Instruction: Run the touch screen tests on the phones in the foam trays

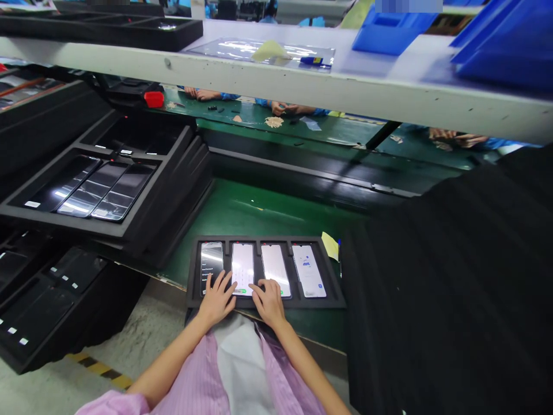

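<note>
A black foam tray (336,297) lies at the near edge of the green bench, with several phones in its slots. The leftmost phone (211,256) shows a dark screen with text lines. Beside it, a phone (242,262) has a white screen with a green mark. The third phone (274,265) is also lit white, and the rightmost phone (308,271) shows a blue picture. My left hand (216,298) rests over the two left phones, fingers spread, holding nothing. My right hand (268,301) is over the lower part of the third phone, fingers apart, its thumb towards the second phone.
Stacked black foam trays (129,227) with phones stand at the left; a tall dark stack (449,276) is at the right. A yellow paper (330,246) lies behind the tray. A white shelf (259,80) crosses above. Other people's hands (294,109) are at the far bench.
</note>
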`<state>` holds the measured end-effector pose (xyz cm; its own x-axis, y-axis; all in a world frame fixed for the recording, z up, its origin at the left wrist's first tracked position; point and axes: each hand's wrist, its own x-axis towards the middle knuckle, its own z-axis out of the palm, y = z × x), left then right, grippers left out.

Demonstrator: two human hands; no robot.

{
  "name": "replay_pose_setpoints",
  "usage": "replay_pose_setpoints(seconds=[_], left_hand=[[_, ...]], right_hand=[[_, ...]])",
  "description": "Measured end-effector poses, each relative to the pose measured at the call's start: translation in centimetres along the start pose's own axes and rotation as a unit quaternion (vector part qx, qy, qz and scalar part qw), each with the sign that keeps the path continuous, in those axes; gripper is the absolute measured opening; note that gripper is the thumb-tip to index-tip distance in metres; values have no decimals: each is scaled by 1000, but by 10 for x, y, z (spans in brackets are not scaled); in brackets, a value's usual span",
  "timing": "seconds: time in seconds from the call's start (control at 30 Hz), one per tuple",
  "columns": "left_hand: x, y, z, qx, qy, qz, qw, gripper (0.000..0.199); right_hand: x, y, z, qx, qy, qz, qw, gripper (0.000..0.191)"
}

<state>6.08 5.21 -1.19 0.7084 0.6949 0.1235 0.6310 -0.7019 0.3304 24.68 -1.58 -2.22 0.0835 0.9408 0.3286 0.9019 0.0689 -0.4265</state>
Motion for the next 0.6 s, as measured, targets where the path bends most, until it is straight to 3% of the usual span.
replay_pose_setpoints(seconds=[0.6], left_hand=[[1,2,0,-11,4,-28,1000,36]], right_hand=[[1,1,0,-2,-10,12,1000,34]])
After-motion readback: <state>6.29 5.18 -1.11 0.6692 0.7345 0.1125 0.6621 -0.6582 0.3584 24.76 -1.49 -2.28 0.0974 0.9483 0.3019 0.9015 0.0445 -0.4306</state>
